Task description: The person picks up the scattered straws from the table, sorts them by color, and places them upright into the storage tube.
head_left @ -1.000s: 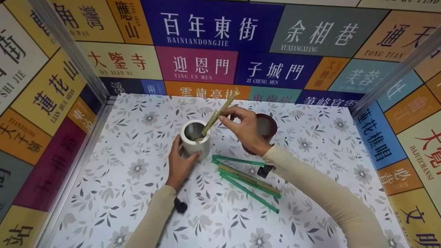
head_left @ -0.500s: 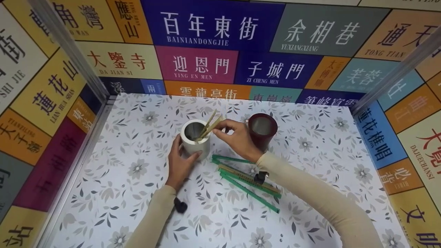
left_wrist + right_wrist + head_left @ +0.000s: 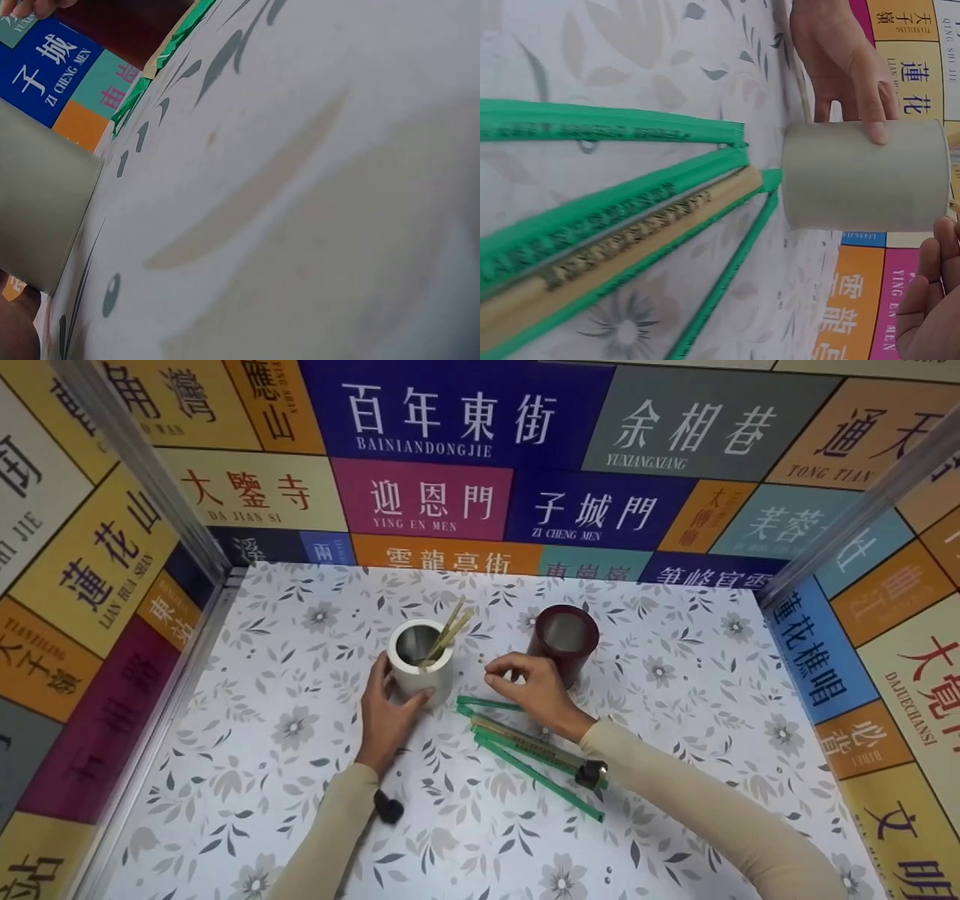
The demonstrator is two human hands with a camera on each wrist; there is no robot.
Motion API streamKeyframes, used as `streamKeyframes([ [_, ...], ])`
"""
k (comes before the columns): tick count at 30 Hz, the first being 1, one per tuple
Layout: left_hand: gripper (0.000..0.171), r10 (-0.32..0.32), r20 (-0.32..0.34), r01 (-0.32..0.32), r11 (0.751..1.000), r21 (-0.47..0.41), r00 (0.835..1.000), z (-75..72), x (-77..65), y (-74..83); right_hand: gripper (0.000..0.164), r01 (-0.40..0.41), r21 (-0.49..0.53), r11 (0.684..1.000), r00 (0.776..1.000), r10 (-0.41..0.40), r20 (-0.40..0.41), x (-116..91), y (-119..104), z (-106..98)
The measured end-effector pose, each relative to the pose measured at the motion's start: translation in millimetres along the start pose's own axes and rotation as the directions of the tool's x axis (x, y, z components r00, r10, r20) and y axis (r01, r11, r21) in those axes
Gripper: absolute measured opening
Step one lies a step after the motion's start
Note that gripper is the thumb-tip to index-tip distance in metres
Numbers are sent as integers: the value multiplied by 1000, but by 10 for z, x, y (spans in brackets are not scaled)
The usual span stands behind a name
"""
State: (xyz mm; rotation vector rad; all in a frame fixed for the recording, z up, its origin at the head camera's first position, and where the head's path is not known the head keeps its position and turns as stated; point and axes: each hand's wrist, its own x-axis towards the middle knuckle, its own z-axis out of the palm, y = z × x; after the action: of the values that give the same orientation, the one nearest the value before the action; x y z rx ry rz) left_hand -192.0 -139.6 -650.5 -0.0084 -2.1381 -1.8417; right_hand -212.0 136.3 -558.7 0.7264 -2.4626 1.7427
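Drawn back from the white cup (image 3: 431,679), the right hand (image 3: 534,688) now hovers, fingers loosely curled, holding nothing visible. Left hand (image 3: 385,720) fingers wrap the cup, upright on the bench (image 3: 187,817). Two tan stick packets (image 3: 455,630) lean inside; green packets (image 3: 540,777) and another tan packet (image 3: 517,738) remain outside.

Walls of colourful lettered panels (image 3: 420,499), silvery corner posts (image 3: 139,465); white tabletop (image 3: 480,840), grey leaf-and-flower print

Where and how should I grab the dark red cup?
Probably best from the right, round the outer wall. The dark red cup stands upright, its wall is round and its right side is unobstructed, while the right hand covers its lower left in the head view.
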Motion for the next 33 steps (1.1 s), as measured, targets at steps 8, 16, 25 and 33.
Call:
streamKeyframes([
  [8, 101, 9, -4, -9, 1000, -22, 1000, -10, 1, -19, 10, -84, 32, 996, 996, 84, -4, -252, 174, -38],
  [16, 101, 4, 6, -4, 1000, -18, 1000, -22, -7, -27, 16, -152, 27, 988, 988, 152, 35, -599, 389, -106],
  [25, 100, -11, 1, 11, 1000, -12, 1000, -7, 0, -7, 12, -125, -87, 988, 986, 134, 100, -946, 591, -235],
  [33, 98, -13, -1, 13, 1000, -4, 1000, -4, -20, -16, 10, 80, -300, 951, 990, -40, 138, -1071, 648, -287],
])
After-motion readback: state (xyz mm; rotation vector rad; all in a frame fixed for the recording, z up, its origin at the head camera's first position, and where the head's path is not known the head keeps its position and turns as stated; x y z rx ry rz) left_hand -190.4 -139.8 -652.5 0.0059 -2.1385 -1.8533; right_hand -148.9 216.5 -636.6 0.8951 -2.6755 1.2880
